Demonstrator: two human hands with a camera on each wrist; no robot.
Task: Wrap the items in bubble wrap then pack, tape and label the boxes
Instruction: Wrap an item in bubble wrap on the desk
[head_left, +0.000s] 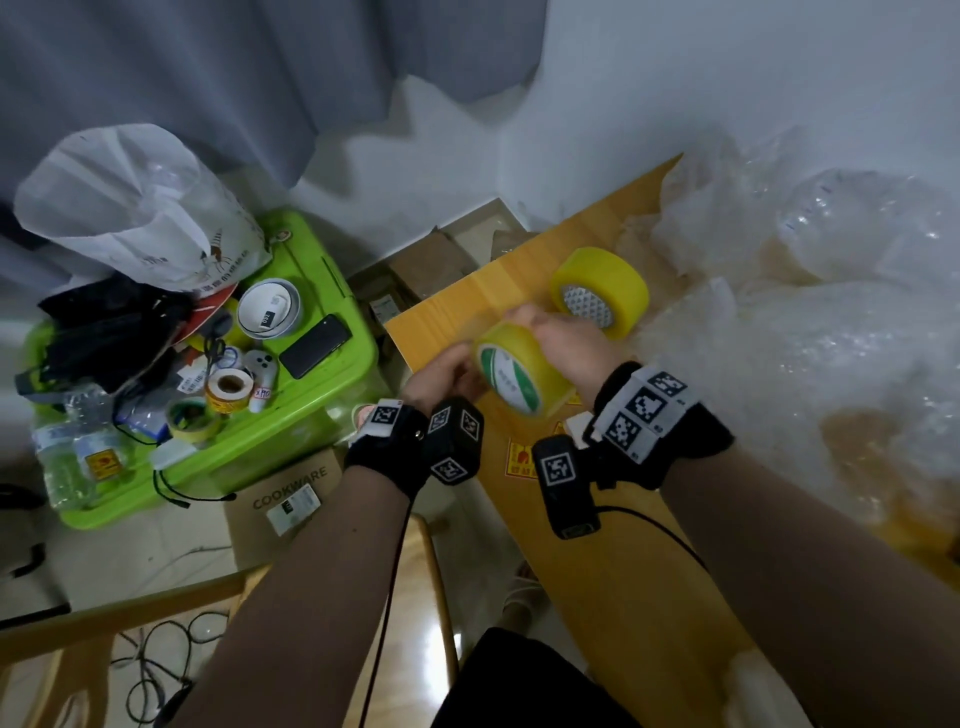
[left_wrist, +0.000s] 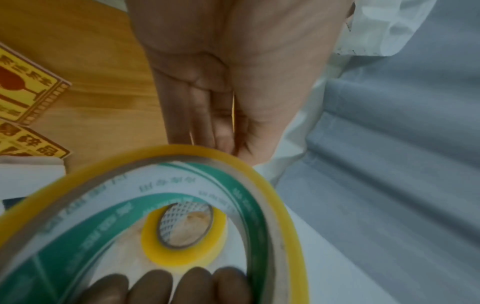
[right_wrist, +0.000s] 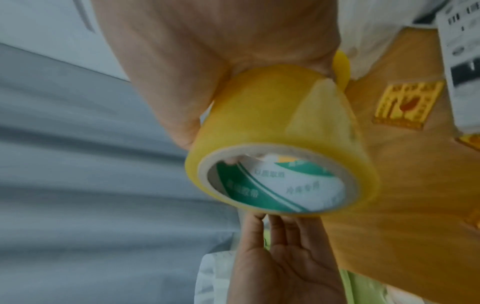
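A yellow tape roll (head_left: 519, 371) with a green and white core is held above the left edge of the wooden table (head_left: 613, 597). My right hand (head_left: 561, 338) grips it from above, with the palm and thumb wrapped over its outer face (right_wrist: 280, 115). My left hand (head_left: 447, 374) is below and to the left, its straight fingers (right_wrist: 280, 236) touching the roll's lower rim (left_wrist: 233, 164). A second, fatter yellow tape roll (head_left: 600, 291) lies on the table just behind and shows through the held roll's core (left_wrist: 184, 232). Yellow fragile stickers (head_left: 522, 457) lie flat near my wrists.
Heaps of bubble wrap (head_left: 805, 322) cover the table's right side. Left of the table stands a green bin (head_left: 311, 405) whose lid carries smaller tape rolls, a label roll, a phone and bags. A COOKWARE box (head_left: 291, 499) and flat cartons sit on the floor.
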